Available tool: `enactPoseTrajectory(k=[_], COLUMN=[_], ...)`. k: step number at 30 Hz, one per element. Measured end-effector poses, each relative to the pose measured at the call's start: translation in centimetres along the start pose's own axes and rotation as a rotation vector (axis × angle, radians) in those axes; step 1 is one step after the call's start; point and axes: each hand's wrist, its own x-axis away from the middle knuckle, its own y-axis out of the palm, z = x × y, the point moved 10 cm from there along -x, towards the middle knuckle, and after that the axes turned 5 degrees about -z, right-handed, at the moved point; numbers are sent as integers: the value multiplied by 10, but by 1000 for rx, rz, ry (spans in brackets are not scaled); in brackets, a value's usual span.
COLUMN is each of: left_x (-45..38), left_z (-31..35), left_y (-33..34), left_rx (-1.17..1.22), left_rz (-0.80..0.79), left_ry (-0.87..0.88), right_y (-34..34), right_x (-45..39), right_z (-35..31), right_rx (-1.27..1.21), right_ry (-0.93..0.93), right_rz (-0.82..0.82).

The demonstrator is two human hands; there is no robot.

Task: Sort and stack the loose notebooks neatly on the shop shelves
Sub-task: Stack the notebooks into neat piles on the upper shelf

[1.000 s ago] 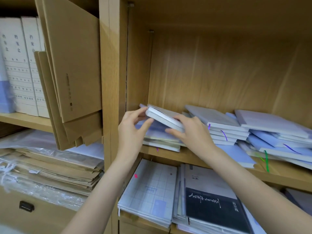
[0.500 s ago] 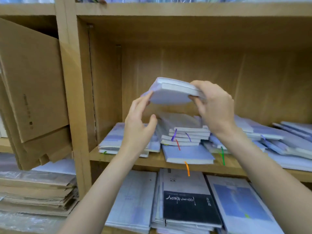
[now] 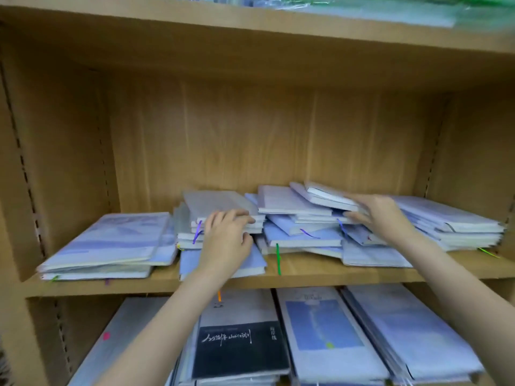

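Pale blue and white notebooks lie in loose piles on the wooden shelf. My left hand grips the front edge of a small middle stack, fingers on top and thumb lower down. My right hand holds a white notebook, tilted, on top of the untidy pile right of centre. Its fingers lie over the cover and the thumb sits underneath. Coloured ribbon markers hang from several notebooks.
A flat stack of larger notebooks fills the shelf's left end, and a taller stack sits at the right wall. The lower shelf holds a black-covered book and blue-covered ones. Plastic-wrapped goods lie on the shelf above.
My right hand brought the white notebook down from mid-air onto the pile at the right. My left hand dropped onto the middle stack. The view shifted to the right.
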Motion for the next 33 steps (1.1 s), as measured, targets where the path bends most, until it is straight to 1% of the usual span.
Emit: enactPoseTrajectory(k=[2,3,5,8,9,11,14,18,23,28,30,33], left_x=[2,2,5,11,13,16,20,25,33,47,62,88], left_z=[-2,-2,0,-1,-4,-9,-15,-20,-27,-68,-94,-136], left_y=[3,5,3,-4,-7,-13,-24,-32,-43,-71,-89,-110], left_rx=[-20,-16,10,30,33,29,19,23,74,313,283,193], left_rz=[29,15,21,49,63,66,93,130,135,204,221,215], left_ry=[31,35,39,47,53,58,61,43,40,-122,-181,-286], right_y=[-3,-3,-3,-6,-3,3,3,7,4,29,38,53], right_x=[2,1,-1,-5,-7,-11,-13,-13,-6,0,4,14], right_z=[-2,-5,-17,-48,-58,-68,-76,-95,-131,-177,-204,-258], right_rx=[-84,-95,-54,-94,-108,-105,-95,-105,-94,-101,-108,-219], right_ry=[-22,-23,-31,-122,-148,-142,-134,-205,-304,-390,-454,-580], right_rz=[-79,-120,-166,-103,-105,-122,-92,-47,8,-77,-82,-131])
